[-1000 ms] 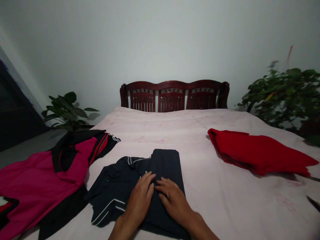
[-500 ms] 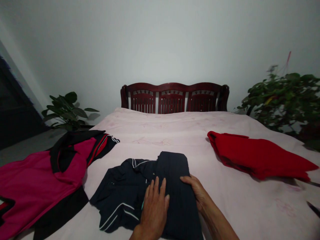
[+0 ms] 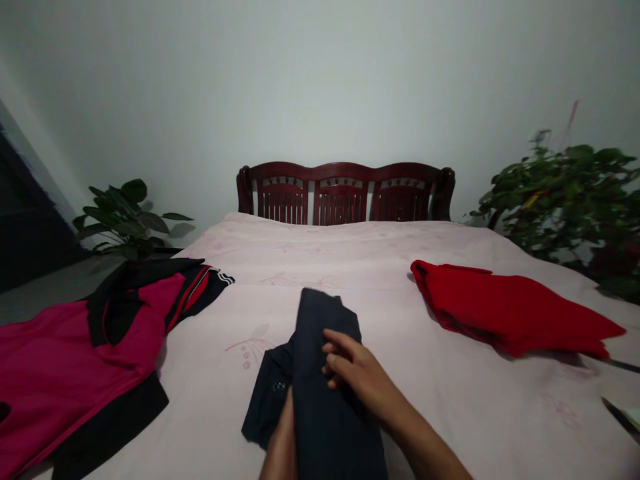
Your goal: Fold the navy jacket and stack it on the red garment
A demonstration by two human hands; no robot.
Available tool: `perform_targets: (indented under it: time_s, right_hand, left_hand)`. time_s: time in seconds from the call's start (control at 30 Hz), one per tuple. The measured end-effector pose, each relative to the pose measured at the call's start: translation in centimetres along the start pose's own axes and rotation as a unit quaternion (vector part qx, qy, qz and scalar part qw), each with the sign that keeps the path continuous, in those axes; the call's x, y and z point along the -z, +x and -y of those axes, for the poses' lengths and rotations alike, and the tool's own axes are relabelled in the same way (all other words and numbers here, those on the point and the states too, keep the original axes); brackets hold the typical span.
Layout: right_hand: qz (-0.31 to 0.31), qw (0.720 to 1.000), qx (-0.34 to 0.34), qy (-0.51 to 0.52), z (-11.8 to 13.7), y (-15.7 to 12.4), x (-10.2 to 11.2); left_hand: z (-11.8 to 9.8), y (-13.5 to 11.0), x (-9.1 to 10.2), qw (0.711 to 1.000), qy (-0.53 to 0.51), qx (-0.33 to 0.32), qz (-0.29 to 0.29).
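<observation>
Your right hand (image 3: 357, 370), fingers pressed together, pinches the folded edge of a navy track jacket (image 3: 325, 427) lying lengthwise at centre on a pink bedspread (image 3: 440, 413); keep that edge square with the layer beneath. Your left hand (image 3: 283, 453) shows only as a sliver beside the cloth, its grip impossible to tell. A magenta-and-black jacket (image 3: 65, 360) lies to the left, a red garment (image 3: 505, 310) to the right, below a dark wooden headboard (image 3: 345, 197)

Dark red wooden headboard (image 3: 345, 195) against a plain pale wall (image 3: 320, 80)
</observation>
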State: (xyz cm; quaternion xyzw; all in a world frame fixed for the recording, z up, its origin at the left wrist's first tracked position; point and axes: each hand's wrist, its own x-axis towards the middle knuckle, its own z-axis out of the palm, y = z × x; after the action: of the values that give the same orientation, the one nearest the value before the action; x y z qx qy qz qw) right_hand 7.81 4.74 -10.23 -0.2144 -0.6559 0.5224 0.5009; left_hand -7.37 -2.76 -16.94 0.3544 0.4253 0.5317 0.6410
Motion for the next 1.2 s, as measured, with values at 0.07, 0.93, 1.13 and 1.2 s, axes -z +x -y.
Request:
perform_targets:
  time_s: [0.07,0.93,1.13,1.2]
  right_hand:
    - [0.039,0.977,0.071,-0.196,-0.7,-1.1,-1.8]
    - [-0.083,0.949,-0.178,0.248,-8.1,-3.4,1.7]
    - [-0.074,0.902,-0.218,0.366,-8.2,-3.9,0.3]
    - [-0.102,0.913,-0.193,0.345,-7.5,-3.9,0.6]
  left_hand:
    - [-1.4,-1.7,4.0,0.999,-0.004,0.026,-0.044]
    - [2.6,-0.1,9.6,0.82,0.551,-0.103,-0.12]
    - [0.5,1.1,8.9,0.909,0.393,-0.084,-0.107]
    - [-0.2,1.6,8.4,0.931,0.345,-0.068,-0.097]
